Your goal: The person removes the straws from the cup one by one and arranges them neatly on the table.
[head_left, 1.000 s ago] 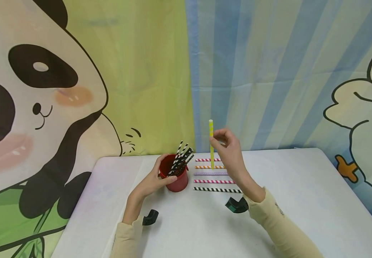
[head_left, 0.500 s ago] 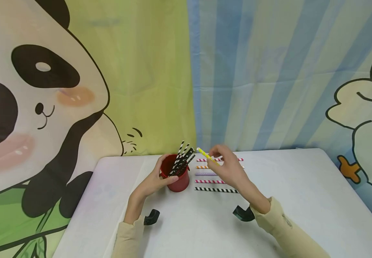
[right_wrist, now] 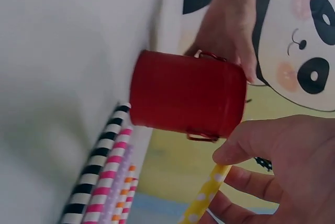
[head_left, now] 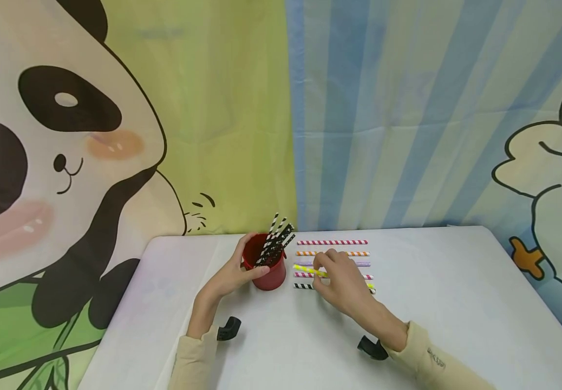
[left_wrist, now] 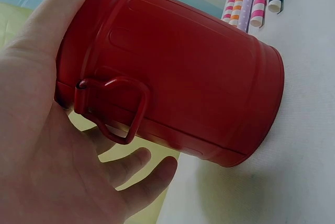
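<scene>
Left hand [head_left: 229,276] wraps the left side of the red cup [head_left: 266,268] — thumb and fingers curled on its wall, cup upright on the white table [head_left: 456,303]. Black-and-white straws [head_left: 275,242] stand inside it, leaning right. Right hand [head_left: 341,281] pinches a yellow dotted straw [head_left: 305,268] between thumb and fingertips, low over the row of straws just right of the cup. Row, far to near — red striped [head_left: 332,242], orange striped [head_left: 310,253], lilac [head_left: 364,264], pink striped [head_left: 302,275], black striped [head_left: 302,286]. The yellow straw lies slantwise across the near ones.
</scene>
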A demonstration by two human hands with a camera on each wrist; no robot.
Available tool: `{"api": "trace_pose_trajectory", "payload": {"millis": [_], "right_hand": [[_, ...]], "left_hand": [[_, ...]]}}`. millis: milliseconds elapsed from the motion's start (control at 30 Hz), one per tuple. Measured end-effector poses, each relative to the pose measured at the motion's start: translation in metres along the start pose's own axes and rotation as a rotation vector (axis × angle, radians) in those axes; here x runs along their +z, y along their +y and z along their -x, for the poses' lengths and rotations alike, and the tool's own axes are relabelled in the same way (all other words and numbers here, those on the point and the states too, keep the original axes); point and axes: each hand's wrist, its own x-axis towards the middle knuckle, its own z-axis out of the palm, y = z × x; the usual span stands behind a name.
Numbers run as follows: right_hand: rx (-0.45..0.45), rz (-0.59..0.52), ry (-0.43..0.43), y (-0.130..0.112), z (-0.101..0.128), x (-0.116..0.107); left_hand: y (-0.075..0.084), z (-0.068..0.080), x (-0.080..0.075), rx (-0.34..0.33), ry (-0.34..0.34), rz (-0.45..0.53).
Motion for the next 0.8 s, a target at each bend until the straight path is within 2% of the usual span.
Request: {"api": "trace_pose_trajectory", "payload": {"millis": [167,433,800], "right_hand": [[-0.069,0.086,0.021,0.003,0.011,0.014],[-0.049,0.208,-0.049,0.001,0.022,0.027],[-0.137,0.283,-0.041,0.001,0.032,0.043]], "left_hand": [[0.000,0.000,0.000,-0.003,0.004,-0.010],[0.000,0.000,0.000,-0.002,0.004,-0.002],[0.002,0.001,0.000,-0.003,0.007,-0.005]]}}
